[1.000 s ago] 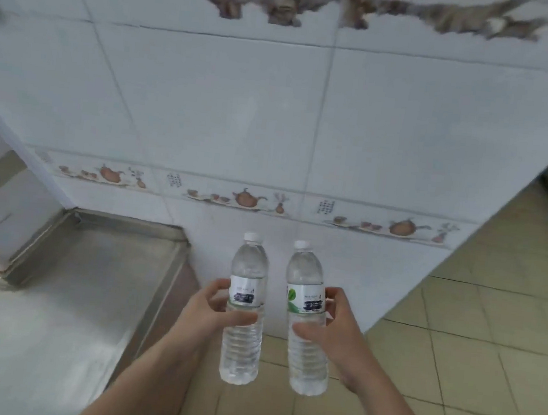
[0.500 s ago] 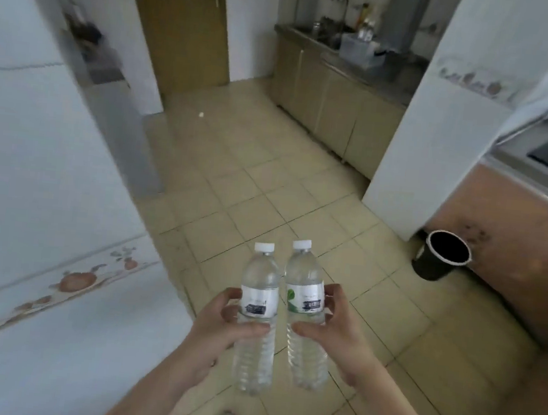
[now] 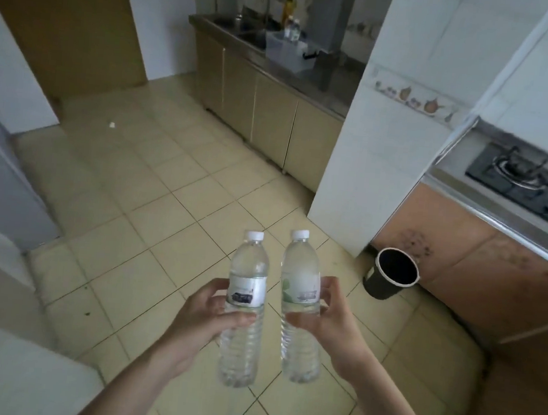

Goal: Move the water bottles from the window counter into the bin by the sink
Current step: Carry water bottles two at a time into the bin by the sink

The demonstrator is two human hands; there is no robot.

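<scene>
I hold two clear water bottles upright in front of me over the tiled floor. My left hand [image 3: 203, 321] grips the left water bottle [image 3: 248, 271], which has a white label with a dark patch. My right hand [image 3: 328, 323] grips the right water bottle [image 3: 301, 273], which has a green and white label. Both have white caps. Far ahead, a clear plastic bin [image 3: 282, 52] stands on the steel counter beside the sink [image 3: 239, 28], with bottles showing in it.
A white tiled pillar [image 3: 372, 150] stands right of the path. A black bucket [image 3: 391, 274] sits on the floor at its foot. A gas hob [image 3: 526, 179] is on the right counter. A brown door [image 3: 59, 19] is at back left; beige cabinets [image 3: 259, 105] run under the sink counter.
My view has swung from the tiled wall and steel counter round to the kitchen floor and the sink counter. Both hands keep their bottles; the bottles have drifted slightly apart.
</scene>
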